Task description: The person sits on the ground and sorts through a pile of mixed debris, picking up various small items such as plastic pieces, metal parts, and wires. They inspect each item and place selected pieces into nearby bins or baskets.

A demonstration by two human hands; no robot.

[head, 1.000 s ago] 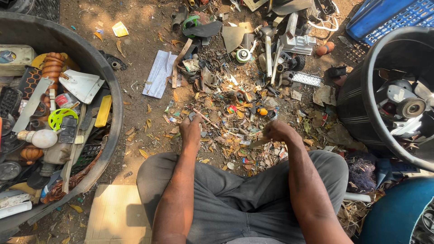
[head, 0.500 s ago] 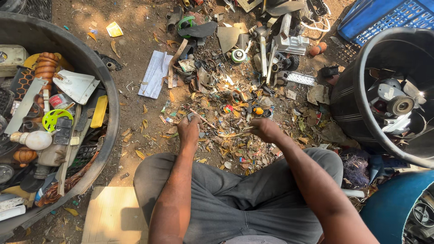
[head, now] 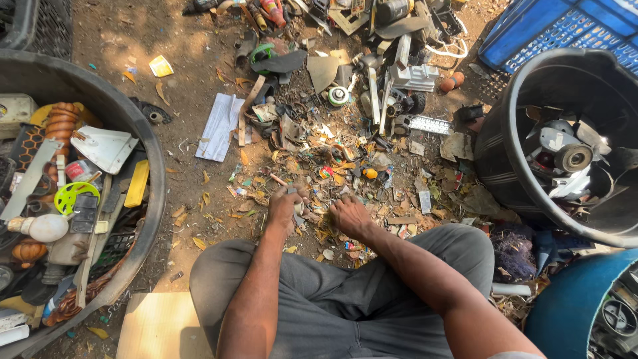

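Left hand (head: 284, 207) and right hand (head: 350, 216) down in scrap pile (head: 345, 166) on dirt ground, close together. Left fingers curled around small grey scrap piece (head: 298, 207). Right fingers bent, grip unclear. Black tub (head: 154, 153) left, black bin (head: 495, 143) right.

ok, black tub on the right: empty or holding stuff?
Holding stuff: the black tub contains grey and white metal parts, well below its rim.
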